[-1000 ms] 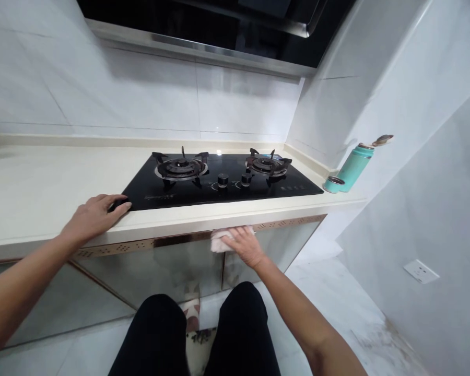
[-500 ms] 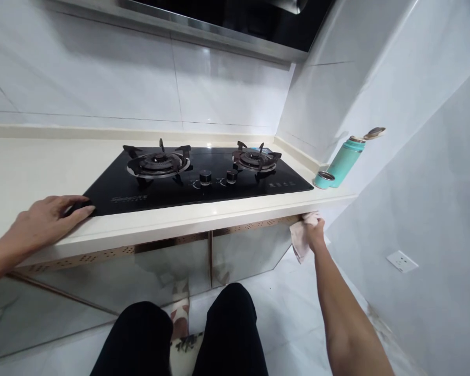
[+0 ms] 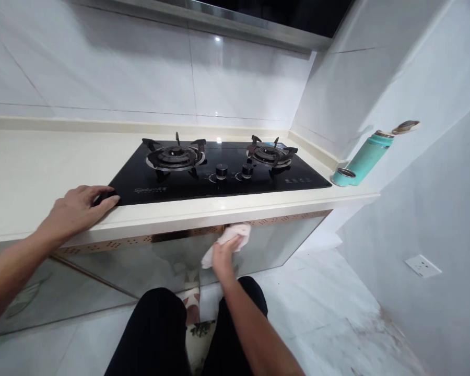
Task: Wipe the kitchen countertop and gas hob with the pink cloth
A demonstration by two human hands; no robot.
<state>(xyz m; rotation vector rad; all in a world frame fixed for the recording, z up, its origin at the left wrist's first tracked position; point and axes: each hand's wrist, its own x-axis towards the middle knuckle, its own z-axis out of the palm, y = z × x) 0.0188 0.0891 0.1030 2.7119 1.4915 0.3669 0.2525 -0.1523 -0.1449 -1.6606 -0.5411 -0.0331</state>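
Observation:
My right hand (image 3: 224, 251) presses a pale pink cloth (image 3: 230, 236) against the perforated gold trim strip (image 3: 141, 240) just under the cream countertop (image 3: 43, 183), near the middle of the cabinet front. The fingers are closed on the cloth. My left hand (image 3: 80, 206) lies flat on the countertop edge, fingers spread, its fingertips touching the front left corner of the black glass gas hob (image 3: 219, 175).
The hob has two burners and two knobs. A teal flask (image 3: 366, 156) and its cup (image 3: 342, 177) stand at the counter's right end by the wall. Mirrored cabinet doors (image 3: 160, 266) are below; my dark-trousered knees are in front. A wall socket (image 3: 423, 266) sits low right.
My right hand has slid the cloth back left along the trim strip, from the counter's right end to its middle. My left hand stays on the counter edge.

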